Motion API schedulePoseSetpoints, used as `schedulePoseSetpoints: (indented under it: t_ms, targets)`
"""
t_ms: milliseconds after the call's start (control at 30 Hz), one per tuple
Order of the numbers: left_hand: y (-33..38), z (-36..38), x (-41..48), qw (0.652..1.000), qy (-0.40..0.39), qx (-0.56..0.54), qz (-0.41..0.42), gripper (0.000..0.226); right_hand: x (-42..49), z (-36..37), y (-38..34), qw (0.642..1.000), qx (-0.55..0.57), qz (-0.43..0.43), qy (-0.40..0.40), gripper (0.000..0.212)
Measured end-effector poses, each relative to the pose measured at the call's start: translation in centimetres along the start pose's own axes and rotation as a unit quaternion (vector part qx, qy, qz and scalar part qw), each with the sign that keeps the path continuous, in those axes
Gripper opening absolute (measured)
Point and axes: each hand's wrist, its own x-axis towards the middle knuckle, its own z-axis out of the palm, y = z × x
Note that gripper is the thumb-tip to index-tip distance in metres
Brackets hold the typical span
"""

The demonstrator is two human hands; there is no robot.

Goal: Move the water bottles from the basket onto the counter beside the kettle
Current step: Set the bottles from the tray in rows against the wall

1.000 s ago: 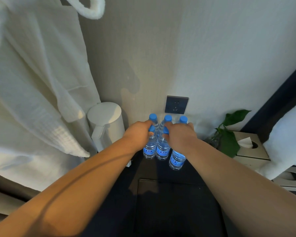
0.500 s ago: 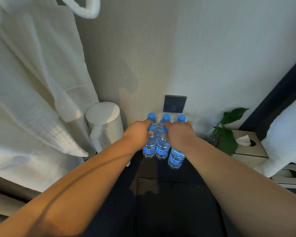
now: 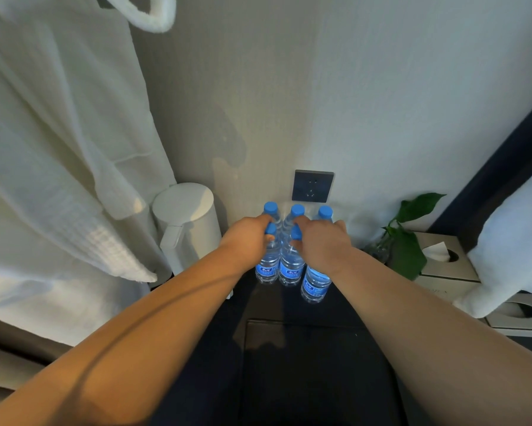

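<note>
— Bottles first: where do they stand?

— The water bottles [image 3: 290, 269] are grouped on the dark counter [image 3: 289, 358], close against the wall and just to the right of the white kettle [image 3: 187, 222]. Three blue caps show in a back row under the wall socket [image 3: 312, 186], and three more bottles stand in front of them.

— And the hands?

— Both are on the front row. The left hand [image 3: 247, 238] has its fingers curled round the neck of the front-left bottle [image 3: 267, 267], whose blue cap shows beside the knuckles. The right hand [image 3: 321, 245] is closed over the top of the front-right bottle [image 3: 315, 282], hiding its cap. The cap of the front-middle bottle [image 3: 296, 233] peeks out at that hand's thumb side; I cannot tell whether the hand grips that one as well.

— Are they all upright?

— The front-left and middle ones look upright and touch each other. The front-right bottle leans a little and sits nearer the camera. Whether its base rests on the counter I cannot tell.

— Anything else around?

— A white bathrobe [image 3: 58, 149] hangs at the left, partly in front of the kettle. To the right of the bottles a green plant [image 3: 409, 241] stands beside a tissue box [image 3: 442, 265].
</note>
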Motion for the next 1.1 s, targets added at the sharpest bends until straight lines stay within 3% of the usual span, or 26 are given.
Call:
schedulePoseSetpoints:
  t_ms: [300, 533, 700, 867, 1100]
  targets:
    - [0.1, -0.3, -0.3, 0.999, -0.012, 0.036, 0.0, 0.033, -1.4, 1.0, 1.2, 0.998, 0.055, 0.005, 0.009, 0.053]
    - [0.6, -0.2, -0.8, 0.999, -0.023, 0.025, -0.013, 0.046, -2.7, 0.9, 3.1, 0.997, 0.027, 0.048, -0.048, 0.051]
    - [1.7, -0.6, -1.1, 0.999, -0.013, 0.018, 0.042, 0.057, -3.4, -0.2, 3.8, 0.996, 0.01, 0.062, -0.061, 0.05]
    - [3.6, -0.5, -1.3, 0.991, -0.016, 0.088, 0.096, 0.053, -3.8, -1.1, 3.9, 0.996, 0.023, 0.066, -0.058, 0.045]
    - [4.9, -0.4, -1.9, 0.986, -0.023, 0.136, 0.095, 0.053, -4.5, -1.7, 4.4, 0.993, 0.083, 0.057, -0.057, 0.036]
